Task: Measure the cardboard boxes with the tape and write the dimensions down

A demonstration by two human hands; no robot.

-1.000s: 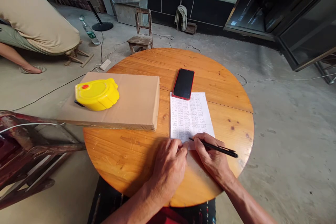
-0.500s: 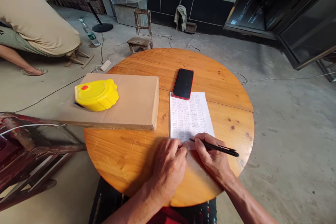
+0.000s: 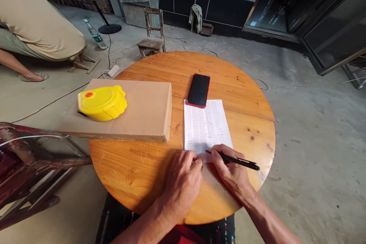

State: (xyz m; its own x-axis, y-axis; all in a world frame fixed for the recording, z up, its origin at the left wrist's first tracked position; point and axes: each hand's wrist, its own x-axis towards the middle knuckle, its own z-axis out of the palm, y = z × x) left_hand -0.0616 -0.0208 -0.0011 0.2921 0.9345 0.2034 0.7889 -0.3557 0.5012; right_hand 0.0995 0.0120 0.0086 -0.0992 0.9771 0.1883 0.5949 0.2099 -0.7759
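Note:
My right hand (image 3: 230, 166) is closed around a black pen (image 3: 241, 161). The pen's tip rests at the lower part of a white sheet of paper (image 3: 213, 122), which is covered in columns of small handwritten characters. With its fingers curled, my left hand (image 3: 184, 175) lies on the lower left corner of the sheet, thumb close to the pen tip. Its fingertips are hidden beneath the hand. A black phone with a red case (image 3: 198, 90) overlaps the sheet's top edge.
On the round wooden table (image 3: 137, 179), a flat cardboard box (image 3: 148, 106) overhangs the left edge, bearing a yellow container with a red button (image 3: 103, 103). A wooden chair (image 3: 153, 34) stands behind. A person sits at left near a bottle (image 3: 95, 34); cables cross the floor.
The whole view has shifted slightly, so everything sits a little further left. My hands, the pen and the sheet keep almost the same places relative to each other.

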